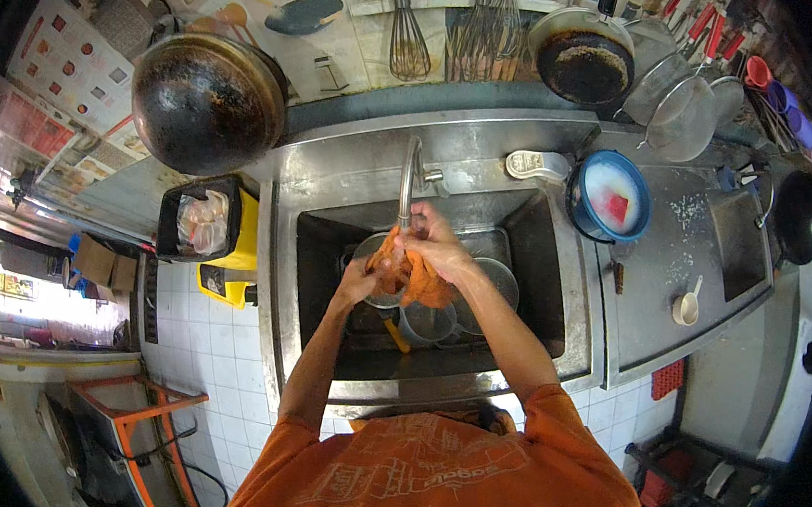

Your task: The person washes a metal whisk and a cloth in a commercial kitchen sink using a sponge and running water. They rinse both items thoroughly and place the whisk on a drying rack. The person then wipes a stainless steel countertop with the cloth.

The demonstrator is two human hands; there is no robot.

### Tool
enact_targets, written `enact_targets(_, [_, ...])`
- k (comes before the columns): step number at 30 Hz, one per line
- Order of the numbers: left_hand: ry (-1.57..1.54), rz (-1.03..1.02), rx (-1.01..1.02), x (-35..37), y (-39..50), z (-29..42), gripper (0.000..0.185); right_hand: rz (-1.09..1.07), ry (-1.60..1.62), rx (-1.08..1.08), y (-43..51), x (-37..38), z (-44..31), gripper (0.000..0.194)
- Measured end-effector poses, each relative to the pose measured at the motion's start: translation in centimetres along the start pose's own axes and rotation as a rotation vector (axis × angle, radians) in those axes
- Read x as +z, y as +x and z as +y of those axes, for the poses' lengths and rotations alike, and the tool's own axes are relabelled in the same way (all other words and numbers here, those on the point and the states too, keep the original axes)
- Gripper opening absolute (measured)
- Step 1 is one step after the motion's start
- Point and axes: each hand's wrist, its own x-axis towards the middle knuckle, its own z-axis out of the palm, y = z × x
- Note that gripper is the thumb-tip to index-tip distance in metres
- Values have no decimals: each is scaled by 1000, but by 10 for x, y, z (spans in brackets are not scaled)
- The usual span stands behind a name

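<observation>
Over the stainless steel sink [542, 265] both my hands grip an orange cloth [426, 284]. My left hand [362, 281] has its left side, and my right hand [436, 245] grips it higher up, close under the spout of the curved metal faucet [407, 181]. Water appears to run over the cloth, though the stream is blurred. Below lie a clear container [427, 324], a round vessel [497, 283] partly behind my right forearm, and a yellow handle [397, 336]. Another round vessel [370, 244] is mostly hidden by the cloth and my left hand.
A blue bucket [646, 202] of sudsy water with a red sponge [616, 208] stands right of the sink, near a scrubbing brush [535, 165]. A small cream scoop [686, 308] lies on the counter. A blackened wok [205, 105] hangs at left above a lined bin [245, 232].
</observation>
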Motion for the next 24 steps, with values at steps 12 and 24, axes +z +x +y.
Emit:
enact_targets(12, [144, 320, 85, -37, 12, 45, 34, 231, -928, -258, -28, -83, -19, 13])
enact_targets(24, [-661, -7, -121, 40, 38, 92, 33, 153, -1477, -406, -33, 10, 1, 37])
